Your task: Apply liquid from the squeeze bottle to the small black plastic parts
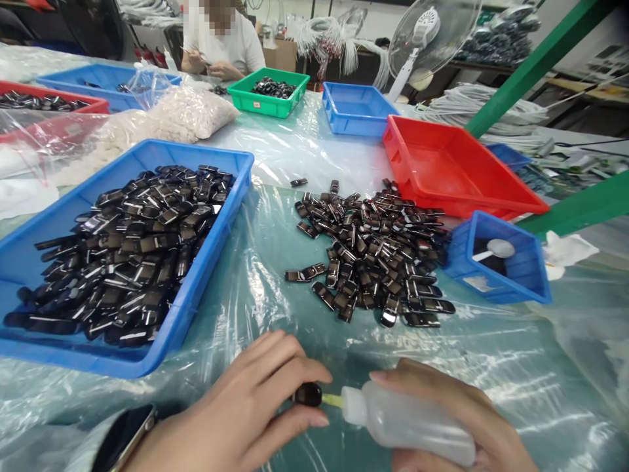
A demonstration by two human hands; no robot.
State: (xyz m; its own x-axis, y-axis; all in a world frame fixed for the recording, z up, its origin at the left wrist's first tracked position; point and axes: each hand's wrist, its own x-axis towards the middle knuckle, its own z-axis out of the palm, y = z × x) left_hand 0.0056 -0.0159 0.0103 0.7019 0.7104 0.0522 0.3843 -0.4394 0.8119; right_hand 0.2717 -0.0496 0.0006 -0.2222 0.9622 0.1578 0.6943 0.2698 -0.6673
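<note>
The left hand (pixel 255 396) is pinching a small black part (pixel 309 394) between thumb and forefinger, just above the table (pixel 275 308) near its front edge; the right hand (pixel 442 387) is wrapping round a translucent squeeze bottle (pixel 413 416), which is lying nearly level and pointing its yellowish nozzle (pixel 333 399) at the part's near end; whether the tip is entering the part, one cannot tell. Beyond the hands, a loose pile of black pieces (pixel 366 252) is spreading over the plastic-covered table; a large blue tray (pixel 216 288) is holding many more to the left; a small blue bin (pixel 496 285) is standing just beside the pile on the right, with a red tray (pixel 442 164) sitting behind; across the table, a person in white (pixel 250 46) is working with both hands.
</note>
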